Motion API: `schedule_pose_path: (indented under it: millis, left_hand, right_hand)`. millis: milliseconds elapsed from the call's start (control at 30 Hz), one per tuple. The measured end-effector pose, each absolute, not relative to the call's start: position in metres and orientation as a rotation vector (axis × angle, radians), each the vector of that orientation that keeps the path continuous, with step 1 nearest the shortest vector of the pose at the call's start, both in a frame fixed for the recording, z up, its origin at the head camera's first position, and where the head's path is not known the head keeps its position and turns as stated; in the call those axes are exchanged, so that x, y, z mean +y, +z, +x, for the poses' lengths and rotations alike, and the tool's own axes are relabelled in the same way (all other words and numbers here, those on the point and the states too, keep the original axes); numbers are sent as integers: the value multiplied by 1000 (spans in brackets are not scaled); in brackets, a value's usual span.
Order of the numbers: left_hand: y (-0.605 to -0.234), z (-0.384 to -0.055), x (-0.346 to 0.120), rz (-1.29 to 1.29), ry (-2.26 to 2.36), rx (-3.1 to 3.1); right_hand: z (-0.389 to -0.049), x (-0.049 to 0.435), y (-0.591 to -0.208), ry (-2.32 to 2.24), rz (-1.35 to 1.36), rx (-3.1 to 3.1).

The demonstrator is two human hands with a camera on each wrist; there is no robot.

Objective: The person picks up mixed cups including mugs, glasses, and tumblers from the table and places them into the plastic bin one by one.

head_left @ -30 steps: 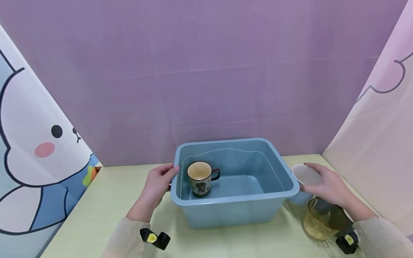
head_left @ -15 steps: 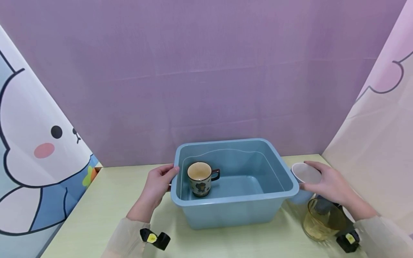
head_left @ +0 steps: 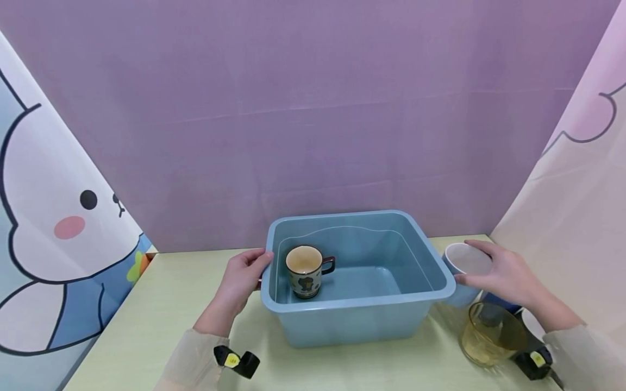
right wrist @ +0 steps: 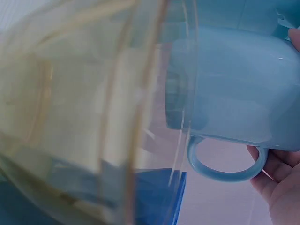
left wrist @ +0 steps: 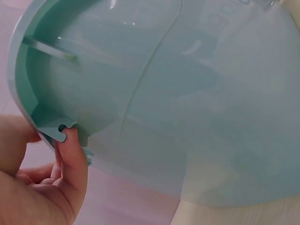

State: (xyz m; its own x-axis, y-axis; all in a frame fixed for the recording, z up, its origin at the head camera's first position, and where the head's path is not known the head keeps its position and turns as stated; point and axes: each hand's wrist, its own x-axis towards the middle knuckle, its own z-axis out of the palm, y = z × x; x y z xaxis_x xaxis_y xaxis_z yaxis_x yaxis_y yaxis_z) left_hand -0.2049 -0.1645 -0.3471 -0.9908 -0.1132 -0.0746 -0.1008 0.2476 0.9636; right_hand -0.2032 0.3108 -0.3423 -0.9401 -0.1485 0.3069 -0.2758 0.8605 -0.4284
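A light blue plastic basin stands on the table, and inside it on the left is a patterned mug with a dark brown handle. My left hand pinches the basin's left rim between thumb and fingers, the fingertips curled beneath the lip in the left wrist view. To the right of the basin, my right hand grips a light blue mug with a white inside near its rim. This mug's handle shows in the right wrist view. An amber glass cup stands just below the right hand.
Behind the glass cup a dark blue object is partly hidden by my right hand and wrist. A white round thing shows beside the glass. A purple backdrop closes off the rear of the pale table.
My right hand and the light blue mug have shifted slightly up and right, uncovering more of the dark blue object and the white thing. The left hand keeps its hold on the basin.
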Motion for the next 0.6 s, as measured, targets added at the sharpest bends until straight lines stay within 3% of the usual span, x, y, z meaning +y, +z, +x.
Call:
schedule_pose_path:
  millis: [600]
  left_hand:
    - [-349,-204,-155,235,-1874,-2353]
  right_hand:
    - [-204,318,-334,686,339,-2780]
